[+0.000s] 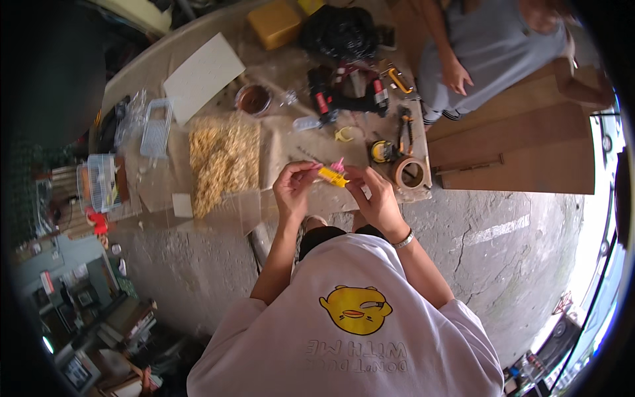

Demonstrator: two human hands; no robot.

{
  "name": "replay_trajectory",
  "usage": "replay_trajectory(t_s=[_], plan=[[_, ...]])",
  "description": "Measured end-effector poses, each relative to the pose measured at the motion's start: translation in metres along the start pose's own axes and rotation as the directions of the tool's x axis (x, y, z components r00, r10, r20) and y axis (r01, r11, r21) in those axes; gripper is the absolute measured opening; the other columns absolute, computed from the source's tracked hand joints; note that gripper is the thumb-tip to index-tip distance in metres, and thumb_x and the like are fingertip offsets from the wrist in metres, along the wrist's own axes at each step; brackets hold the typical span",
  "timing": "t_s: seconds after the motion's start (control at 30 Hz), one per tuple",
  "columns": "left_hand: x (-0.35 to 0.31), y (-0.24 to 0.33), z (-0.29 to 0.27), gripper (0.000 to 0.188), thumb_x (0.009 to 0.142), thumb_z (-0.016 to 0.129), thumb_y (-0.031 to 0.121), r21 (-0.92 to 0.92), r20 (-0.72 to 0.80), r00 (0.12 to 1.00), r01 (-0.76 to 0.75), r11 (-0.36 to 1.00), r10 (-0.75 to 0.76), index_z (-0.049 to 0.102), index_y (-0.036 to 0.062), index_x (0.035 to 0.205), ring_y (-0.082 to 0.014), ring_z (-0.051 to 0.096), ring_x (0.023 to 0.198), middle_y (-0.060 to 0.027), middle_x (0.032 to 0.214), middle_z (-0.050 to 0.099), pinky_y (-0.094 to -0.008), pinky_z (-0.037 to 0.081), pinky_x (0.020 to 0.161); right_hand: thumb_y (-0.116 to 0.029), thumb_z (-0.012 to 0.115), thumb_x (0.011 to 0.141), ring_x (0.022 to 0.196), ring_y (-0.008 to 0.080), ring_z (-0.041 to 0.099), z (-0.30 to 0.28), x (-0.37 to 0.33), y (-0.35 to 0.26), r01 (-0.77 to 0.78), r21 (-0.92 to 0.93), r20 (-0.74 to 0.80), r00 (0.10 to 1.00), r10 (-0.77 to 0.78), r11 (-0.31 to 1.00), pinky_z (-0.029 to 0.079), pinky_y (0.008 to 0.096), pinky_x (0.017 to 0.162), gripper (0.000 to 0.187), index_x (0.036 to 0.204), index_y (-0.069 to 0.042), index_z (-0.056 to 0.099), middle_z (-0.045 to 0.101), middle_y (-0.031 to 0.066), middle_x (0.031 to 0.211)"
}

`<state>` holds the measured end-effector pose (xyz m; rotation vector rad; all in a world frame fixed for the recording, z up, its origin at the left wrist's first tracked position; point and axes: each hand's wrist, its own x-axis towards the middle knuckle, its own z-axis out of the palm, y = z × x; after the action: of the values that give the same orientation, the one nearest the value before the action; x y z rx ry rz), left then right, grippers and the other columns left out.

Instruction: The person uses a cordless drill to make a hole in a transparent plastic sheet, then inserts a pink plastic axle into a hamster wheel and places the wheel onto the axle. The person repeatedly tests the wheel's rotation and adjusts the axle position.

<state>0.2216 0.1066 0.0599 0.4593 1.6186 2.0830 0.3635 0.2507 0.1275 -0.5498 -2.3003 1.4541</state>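
At the near edge of the table, a small yellow piece is held up between my two hands. Its exact kind is too small to make out. My left hand pinches its left end, and my right hand has closed fingers at its right end. A pink bit shows just behind it; I cannot tell whether the two are joined. Close to my right hand lie a yellow and black tape measure and a roll of tape. A pale yellow ring-like piece rests farther back.
Orange-handled pliers, a yellow utility knife and black-red power tools lie at the right. A rough yellowish panel, white board and brown-filled jar occupy the left. Another person stands at the far right.
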Motion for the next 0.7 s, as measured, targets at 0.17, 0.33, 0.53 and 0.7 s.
replay_trajectory(t_s=[0.17,0.33,0.53,0.7], plan=[[-0.041,0.058,-0.019,0.017,0.084,0.075,-0.012,0.245,-0.052,0.967,-0.228,0.942,0.248,0.070,-0.0002,0.095,-0.0184,0.072,0.095,-0.0118,0.100,0.075,-0.0302,0.057,0.084,0.003,0.072,0.090,0.091,0.0227,0.074,0.060,-0.002,-0.047,0.016,0.200,-0.040,0.999,-0.008,0.980,0.058,0.0331,0.082,0.028,0.117,0.002,0.064,0.074,0.0128,0.107],[-0.045,0.086,-0.047,0.025,0.079,0.074,-0.016,0.518,0.065,0.906,-0.388,0.762,0.418,0.070,0.0016,0.096,-0.0235,0.073,0.093,-0.0116,0.098,0.074,-0.0308,0.057,0.081,0.004,0.072,0.092,0.100,0.0197,0.072,0.097,0.001,-0.054,-0.072,0.441,0.045,0.997,0.058,0.895,0.057,0.0319,0.089,0.029,0.120,0.004,0.063,0.073,0.0116,0.111],[-0.029,0.080,-0.064,0.028,0.078,0.076,-0.012,0.640,0.062,0.915,-0.343,0.687,0.398,0.072,0.0032,0.101,-0.0266,0.072,0.094,-0.0114,0.103,0.073,-0.0327,0.058,0.080,0.001,0.071,0.095,0.111,0.0183,0.068,0.128,0.021,-0.037,-0.272,0.732,0.203,0.962,0.182,0.624,0.055,0.0328,0.098,0.033,0.126,0.006,0.061,0.069,0.0123,0.121],[-0.002,0.085,-0.099,0.037,0.082,0.081,0.008,0.778,0.084,0.955,-0.240,0.581,0.283,0.069,0.0023,0.117,-0.0279,0.065,0.115,-0.0142,0.123,0.068,-0.0401,0.052,0.097,0.002,0.071,0.094,0.101,0.0159,0.071,0.167,0.074,0.022,-0.239,0.577,0.082,0.968,0.236,0.781,0.056,0.0290,0.092,0.031,0.123,0.006,0.062,0.073,0.0109,0.111]])
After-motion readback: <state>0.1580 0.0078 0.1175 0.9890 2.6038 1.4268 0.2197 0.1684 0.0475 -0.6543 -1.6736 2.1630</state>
